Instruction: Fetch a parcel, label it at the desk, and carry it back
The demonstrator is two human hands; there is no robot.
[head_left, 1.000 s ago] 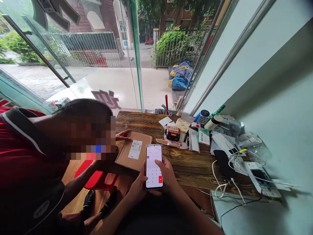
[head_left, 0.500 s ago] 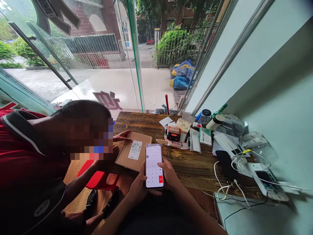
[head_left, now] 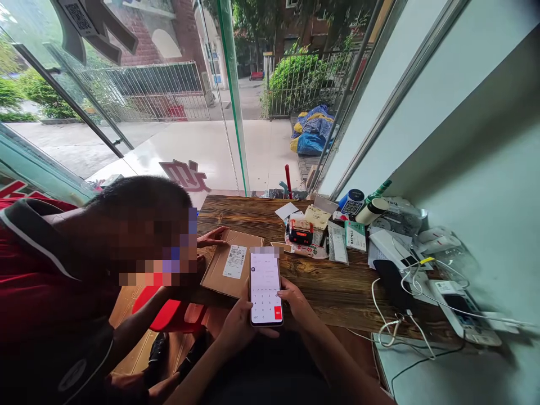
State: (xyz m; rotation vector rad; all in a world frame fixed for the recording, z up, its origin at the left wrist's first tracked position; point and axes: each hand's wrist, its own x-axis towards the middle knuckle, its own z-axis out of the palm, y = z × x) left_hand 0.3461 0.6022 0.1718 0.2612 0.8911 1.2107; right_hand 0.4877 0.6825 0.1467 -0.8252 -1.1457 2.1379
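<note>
While both hands grip: keypad-lit phone (head_left: 265, 288).

head view, looking down, desk (head_left: 337, 292) near

Bare wood lies open on the table (head_left: 337, 292) between the cardboard box (head_left: 230, 264) on the left and the tangle of cables (head_left: 400, 320) on the right, while a clutter of small packets (head_left: 337, 236) blocks the far side.
</note>
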